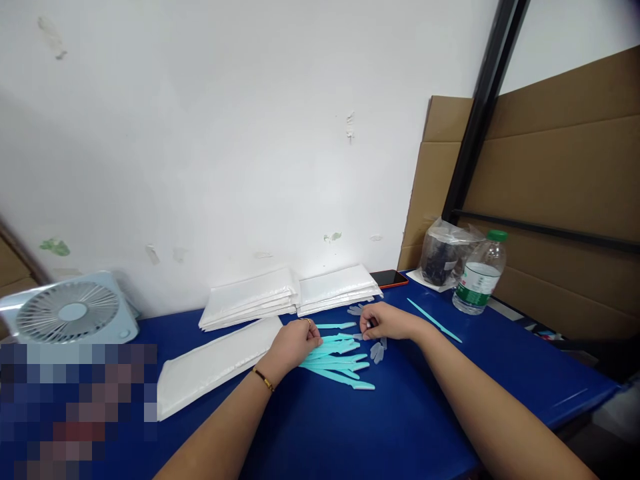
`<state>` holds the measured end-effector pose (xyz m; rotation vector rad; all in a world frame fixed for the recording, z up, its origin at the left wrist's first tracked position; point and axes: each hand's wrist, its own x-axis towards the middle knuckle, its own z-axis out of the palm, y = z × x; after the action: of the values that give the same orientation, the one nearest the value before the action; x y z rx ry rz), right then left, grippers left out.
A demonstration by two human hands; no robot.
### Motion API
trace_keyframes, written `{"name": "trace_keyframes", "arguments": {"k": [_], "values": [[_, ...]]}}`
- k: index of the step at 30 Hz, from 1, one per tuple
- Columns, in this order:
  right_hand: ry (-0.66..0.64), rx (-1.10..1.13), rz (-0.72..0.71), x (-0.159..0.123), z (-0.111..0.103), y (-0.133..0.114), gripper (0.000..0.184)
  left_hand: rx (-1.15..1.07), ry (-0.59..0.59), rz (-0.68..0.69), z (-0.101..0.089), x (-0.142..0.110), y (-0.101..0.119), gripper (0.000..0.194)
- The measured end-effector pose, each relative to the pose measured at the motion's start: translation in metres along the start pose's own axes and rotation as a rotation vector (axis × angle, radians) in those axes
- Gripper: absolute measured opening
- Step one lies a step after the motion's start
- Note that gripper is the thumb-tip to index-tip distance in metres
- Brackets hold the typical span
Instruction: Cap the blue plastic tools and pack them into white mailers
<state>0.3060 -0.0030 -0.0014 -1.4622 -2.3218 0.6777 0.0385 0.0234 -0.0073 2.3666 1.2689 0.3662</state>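
A fanned pile of turquoise eyebrow razors (pixel 345 367) lies on the blue tabletop, blades pointing right. My left hand (pixel 295 343) is closed over the handle ends, thumb and fingers pinched on a razor; its fingers hide most of the handles. Just right of the blades, my right hand (pixel 379 320) is closed in a pinch at a small clear blade cap (pixel 358 337), close to a razor's tip. More clear caps (pixel 377 352) lie loose under and beside the right hand. One single razor (pixel 434 320) rests apart, to the right of my right wrist.
White padded envelopes (pixel 250 297) are stacked along the wall, with another stack (pixel 335 288) beside them and one long envelope (pixel 215 367) in front. A phone (pixel 390 279), a bagged dark item (pixel 443 257) and a water bottle (pixel 477 280) stand right. A fan (pixel 73 310) is left.
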Motion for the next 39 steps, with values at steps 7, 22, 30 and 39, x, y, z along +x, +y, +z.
{"name": "trace_keyframes", "arguments": {"k": [7, 22, 30, 39], "values": [[0.101, -0.149, 0.02, 0.0, -0.001, -0.002, 0.014, 0.036, 0.046, -0.014, -0.001, 0.003, -0.004, 0.016], [0.13, -0.246, -0.09, 0.001, 0.003, -0.013, 0.01, -0.034, 0.01, 0.014, 0.003, 0.006, -0.006, 0.021], [0.208, -0.231, -0.105, 0.015, 0.019, -0.023, 0.008, 0.064, 0.144, 0.047, 0.01, 0.006, 0.001, 0.016], [0.165, -0.099, 0.049, -0.01, -0.019, 0.003, 0.016, 0.052, 0.056, 0.211, -0.001, 0.003, 0.002, 0.012]]}}
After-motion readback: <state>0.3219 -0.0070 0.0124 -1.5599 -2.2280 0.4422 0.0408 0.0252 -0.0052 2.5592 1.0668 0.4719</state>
